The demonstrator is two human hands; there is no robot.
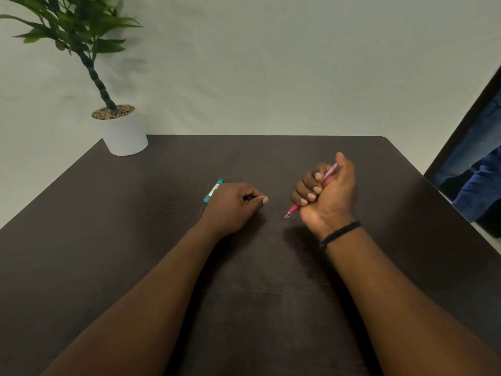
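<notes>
My right hand [324, 195] is raised a little above the dark table [141, 240], right of centre. Its fingers are wrapped in a fist round a pink pen [292, 210], whose tip points down and to the left while the other end sticks out by the thumb. My left hand [234, 206] rests on the table left of it, fingers curled under and thumb against the forefinger, with nothing visible inside. A small teal object with a pale label [214, 190] lies on the table just beyond the left hand, partly hidden by it.
A white pot with a green plant [123, 131] stands at the table's far left corner. A pale wall runs behind the table. At the right edge, beyond a dark frame, is a person's blue clothing [479, 185].
</notes>
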